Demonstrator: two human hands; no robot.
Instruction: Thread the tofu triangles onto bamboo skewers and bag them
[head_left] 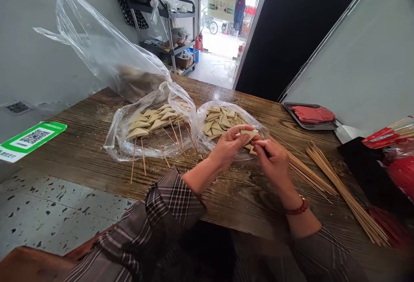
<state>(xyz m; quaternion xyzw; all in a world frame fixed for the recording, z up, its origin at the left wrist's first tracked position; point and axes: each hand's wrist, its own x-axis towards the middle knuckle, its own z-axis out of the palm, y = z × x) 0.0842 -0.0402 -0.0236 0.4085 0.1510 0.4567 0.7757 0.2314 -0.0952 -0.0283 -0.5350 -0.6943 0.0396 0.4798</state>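
Note:
Between the thumb and fingers of my left hand is a pale triangular piece of tofu. My right hand meets it from the right, pinching a thin wooden skewer whose tip is at the piece; how deep it goes is hidden. Just behind my hands, a plastic bag holds a heap of loose tofu triangles. To the left, another open bag carries skewered triangles, their sticks pointing toward me.
Bundles of bare skewers lie on the wooden table at right. Beyond them are a black tray of red meat-like strips and a dark box. A large clear bag stands at left, near a QR-code card.

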